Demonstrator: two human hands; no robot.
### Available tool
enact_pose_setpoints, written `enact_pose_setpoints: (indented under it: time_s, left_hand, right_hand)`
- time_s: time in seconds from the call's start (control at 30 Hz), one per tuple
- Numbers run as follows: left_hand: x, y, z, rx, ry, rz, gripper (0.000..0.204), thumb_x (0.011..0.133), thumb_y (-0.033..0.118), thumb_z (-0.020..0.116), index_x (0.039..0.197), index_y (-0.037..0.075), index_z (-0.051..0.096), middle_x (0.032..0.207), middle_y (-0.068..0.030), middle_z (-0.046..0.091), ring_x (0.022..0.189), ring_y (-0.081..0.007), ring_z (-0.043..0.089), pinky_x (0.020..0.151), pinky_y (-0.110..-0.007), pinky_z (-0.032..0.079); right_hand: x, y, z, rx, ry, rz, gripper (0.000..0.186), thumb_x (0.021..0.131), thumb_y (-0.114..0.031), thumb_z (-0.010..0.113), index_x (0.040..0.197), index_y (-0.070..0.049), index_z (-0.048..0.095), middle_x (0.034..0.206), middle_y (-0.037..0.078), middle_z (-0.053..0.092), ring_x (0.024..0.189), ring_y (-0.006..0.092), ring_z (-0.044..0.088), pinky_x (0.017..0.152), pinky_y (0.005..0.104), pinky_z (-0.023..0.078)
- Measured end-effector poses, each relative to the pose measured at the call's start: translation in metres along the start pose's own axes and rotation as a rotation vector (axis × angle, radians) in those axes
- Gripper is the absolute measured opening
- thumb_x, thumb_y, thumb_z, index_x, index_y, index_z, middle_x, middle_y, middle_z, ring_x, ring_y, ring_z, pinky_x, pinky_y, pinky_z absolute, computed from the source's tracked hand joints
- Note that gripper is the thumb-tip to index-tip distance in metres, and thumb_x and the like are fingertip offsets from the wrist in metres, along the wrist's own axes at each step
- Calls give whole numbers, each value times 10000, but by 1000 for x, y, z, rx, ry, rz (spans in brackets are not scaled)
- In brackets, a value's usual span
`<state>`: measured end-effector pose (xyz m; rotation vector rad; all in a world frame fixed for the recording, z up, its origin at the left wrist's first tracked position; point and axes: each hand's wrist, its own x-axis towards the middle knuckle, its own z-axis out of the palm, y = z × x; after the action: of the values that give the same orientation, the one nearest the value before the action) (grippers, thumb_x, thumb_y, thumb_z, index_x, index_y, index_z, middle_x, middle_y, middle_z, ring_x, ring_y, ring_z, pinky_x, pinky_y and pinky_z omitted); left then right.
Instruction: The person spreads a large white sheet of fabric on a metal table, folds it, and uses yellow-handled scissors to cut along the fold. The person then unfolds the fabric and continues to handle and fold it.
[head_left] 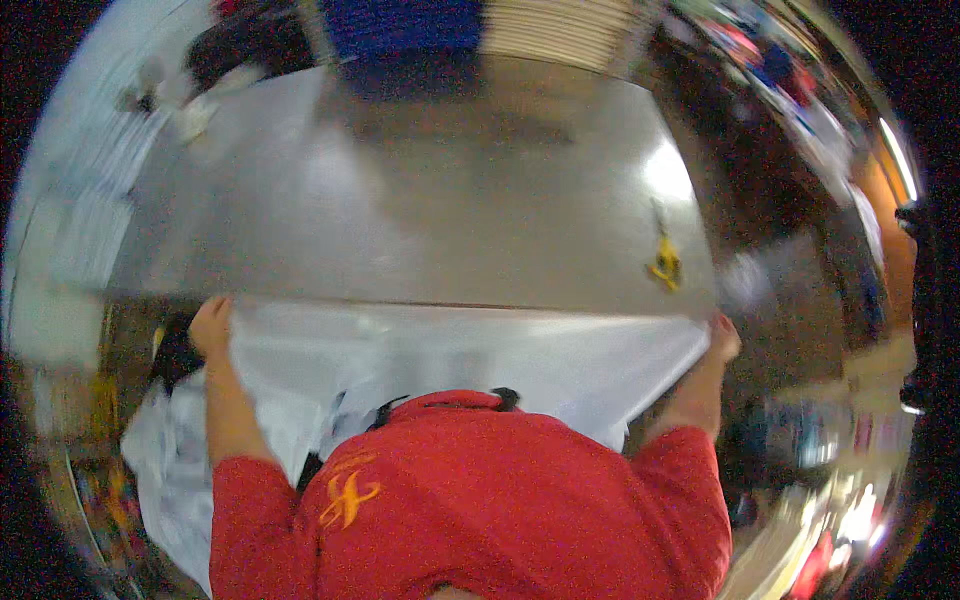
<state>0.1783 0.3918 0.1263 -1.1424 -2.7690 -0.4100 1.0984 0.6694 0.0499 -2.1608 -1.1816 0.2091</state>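
A white sheet is stretched between my hands along the near edge of the grey worktable and hangs down in front of my red shirt. My left hand is closed on the sheet's upper left corner at that edge. My right hand grips its upper right corner, with the fingers partly hidden. A pair of yellow-handled scissors lies on the table near its right side, a little beyond my right hand.
Blue material and a beige stack stand beyond the table's far edge. Blurred dark and white items are at the far left. More white material hangs at lower left. Along the right are cluttered shelves or surfaces, too blurred to make out.
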Motion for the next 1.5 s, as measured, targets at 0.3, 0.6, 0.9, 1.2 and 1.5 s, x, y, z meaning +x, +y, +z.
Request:
enact_pose_setpoints:
  time_s: [0.3, 0.6, 0.9, 1.2, 1.5]
  left_hand:
    - [13, -30, 14, 9, 93, -2, 285, 771, 336, 580, 923, 104, 645, 913, -79, 634, 835, -246, 601, 714, -341, 454]
    - [-94, 92, 84, -372, -725, 494, 307, 713, 295, 599, 917, 70, 637, 868, -133, 629, 802, -284, 598, 724, -372, 461]
    - [-102, 167, 48, -420, -688, 667, 255, 739, 342, 567, 851, 127, 643, 812, -116, 606, 775, -301, 571, 655, -408, 446]
    - [-115, 102, 44, -669, -697, 673, 158, 763, 247, 558, 858, 137, 620, 831, -92, 599, 806, -304, 562, 669, -400, 441]
    - [-100, -38, 138, -158, -595, 520, 170, 771, 237, 558, 918, 174, 615, 937, -50, 617, 900, -260, 564, 809, -439, 377]
  right_hand:
    - [-7, -16, 12, 34, 199, 75, 196, 720, -332, 643, 819, -171, 693, 725, 62, 650, 650, 224, 622, 606, 328, 479]
    - [-201, -67, 107, 568, -289, 493, 278, 792, -170, 477, 1001, -5, 554, 922, 118, 607, 703, 246, 592, 578, 355, 486]
    - [-442, -336, 140, 369, -1284, -829, 323, 805, -112, 543, 1121, -68, 496, 1092, 168, 526, 813, 302, 581, 715, 361, 471]
    - [-467, -370, 100, 59, -1191, -1113, 129, 764, -130, 540, 851, -66, 611, 850, 152, 604, 781, 340, 572, 701, 400, 456]
    - [-317, -388, -80, 61, -33, -692, 213, 761, -61, 516, 968, -35, 561, 904, 70, 567, 829, 172, 532, 716, 277, 438]
